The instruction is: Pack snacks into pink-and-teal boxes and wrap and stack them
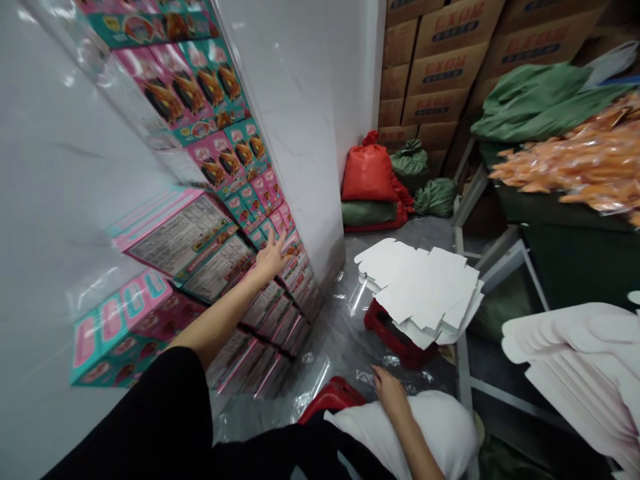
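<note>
My left hand [273, 257] reaches out to the left with its fingers spread. It lies against the front of a tall stack of pink and teal printed boxes [240, 157], near some small boxes [265, 193]; it grips nothing. My right hand [393, 393] hangs just above my lap, its fingers loosely bent and partly hidden, with no object showing in it. Ahead of it, a pile of flat white die-cut cardboard blanks [425, 280] rests on a red plastic stool [395, 337].
Larger printed cartons [125, 327] jut from the stack at left. A red sack [370, 173] and green sacks stand by brown cartons [440, 73]. To the right, a metal-framed table [565, 260] bears orange wrapped items [590, 160]; more white blanks [575, 360] lie nearby.
</note>
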The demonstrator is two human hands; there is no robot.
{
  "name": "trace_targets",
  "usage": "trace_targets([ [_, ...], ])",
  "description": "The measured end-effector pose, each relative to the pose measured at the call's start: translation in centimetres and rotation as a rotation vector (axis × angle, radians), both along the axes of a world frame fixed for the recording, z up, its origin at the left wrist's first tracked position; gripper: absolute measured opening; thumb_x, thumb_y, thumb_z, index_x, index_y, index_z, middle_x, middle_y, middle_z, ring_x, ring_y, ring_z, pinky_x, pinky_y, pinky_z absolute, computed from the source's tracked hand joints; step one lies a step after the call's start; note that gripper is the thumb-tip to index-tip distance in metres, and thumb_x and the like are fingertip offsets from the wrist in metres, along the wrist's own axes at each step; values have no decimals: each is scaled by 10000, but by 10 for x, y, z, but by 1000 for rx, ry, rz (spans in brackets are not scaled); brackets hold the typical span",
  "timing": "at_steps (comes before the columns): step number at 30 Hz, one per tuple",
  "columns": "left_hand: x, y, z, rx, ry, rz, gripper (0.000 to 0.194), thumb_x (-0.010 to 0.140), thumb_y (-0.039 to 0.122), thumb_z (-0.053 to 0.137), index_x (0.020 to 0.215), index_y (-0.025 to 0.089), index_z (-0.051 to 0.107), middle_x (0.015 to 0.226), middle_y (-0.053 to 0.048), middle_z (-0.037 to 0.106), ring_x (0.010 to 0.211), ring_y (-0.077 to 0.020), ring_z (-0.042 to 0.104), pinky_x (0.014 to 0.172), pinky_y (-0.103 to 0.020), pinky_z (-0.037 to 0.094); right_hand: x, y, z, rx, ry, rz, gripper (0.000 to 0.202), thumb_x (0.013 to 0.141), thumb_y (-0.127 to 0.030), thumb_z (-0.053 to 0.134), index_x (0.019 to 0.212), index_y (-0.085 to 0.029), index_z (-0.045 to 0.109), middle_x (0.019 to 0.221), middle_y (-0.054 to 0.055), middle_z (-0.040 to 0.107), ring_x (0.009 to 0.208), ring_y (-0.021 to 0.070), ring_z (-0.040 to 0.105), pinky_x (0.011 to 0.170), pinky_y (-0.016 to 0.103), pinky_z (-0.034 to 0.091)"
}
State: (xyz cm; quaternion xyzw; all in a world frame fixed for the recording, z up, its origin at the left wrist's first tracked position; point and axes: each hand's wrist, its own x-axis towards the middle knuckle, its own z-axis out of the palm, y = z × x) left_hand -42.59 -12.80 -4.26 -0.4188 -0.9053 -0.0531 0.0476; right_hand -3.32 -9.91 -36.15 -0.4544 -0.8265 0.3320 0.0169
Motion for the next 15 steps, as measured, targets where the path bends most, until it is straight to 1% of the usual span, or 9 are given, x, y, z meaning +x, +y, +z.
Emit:
trace_targets([
  [2, -1, -4, -15, -71, -37, 28, 844, 876, 533, 566, 1578, 288, 166, 1653, -163, 30, 1296, -353, 534, 1011, -434, 504, 0, 0, 1, -13, -8, 20, 443, 913, -128, 407, 1281, -134, 655, 1255, 118, 688, 1161, 221, 655, 1003, 262, 457],
  [4, -5, -7, -26, -121, -59, 65, 850, 878, 523, 564, 1580, 259, 165, 1647, -183, 57, 1286, -352, 544, 1005, -429, 506, 0, -1, 3, -17, -14, 30, 442, 928, -139, 395, 1295, -123, 641, 1274, 128, 676, 1173, 233, 648, 1010, 280, 454],
  [7, -8, -11, -42, -135, -24, 79, 830, 888, 490, 558, 1580, 264, 159, 1649, -179, 26, 1234, -341, 591, 978, -416, 523, 1, -1, 4, -14, -11, 27, 434, 931, -142, 394, 1280, -127, 652, 1273, 130, 676, 1165, 235, 653, 998, 287, 469],
  [9, -4, -12, -58, -166, 0, 34, 795, 899, 476, 547, 1575, 285, 174, 1654, -153, 11, 1220, -329, 602, 965, -411, 531, 1, -1, 4, -7, 1, 33, 427, 921, -141, 411, 1268, -128, 659, 1253, 137, 685, 1146, 235, 664, 986, 293, 484],
  [12, 1, -12, -90, -286, -32, -81, 743, 896, 427, 580, 1554, 314, 255, 1663, -99, 46, 1269, -300, 568, 1012, -381, 502, 3, -1, 2, 18, 19, 45, 422, 912, -139, 425, 1263, -115, 658, 1224, 154, 696, 1124, 248, 675, 984, 322, 497],
  [13, 1, -12, -101, -319, -51, -100, 731, 893, 412, 591, 1546, 314, 280, 1663, -95, 66, 1281, -294, 559, 1028, -371, 488, 3, -2, 2, 27, 25, 47, 421, 912, -137, 423, 1261, -109, 658, 1218, 160, 697, 1121, 252, 677, 989, 333, 498],
  [15, -5, -11, -118, -348, -73, -90, 713, 898, 387, 590, 1542, 286, 301, 1657, -119, 95, 1273, -293, 566, 1040, -365, 473, 4, -2, 1, 39, 35, 42, 416, 909, -132, 424, 1249, -101, 662, 1203, 166, 703, 1104, 260, 685, 987, 348, 505],
])
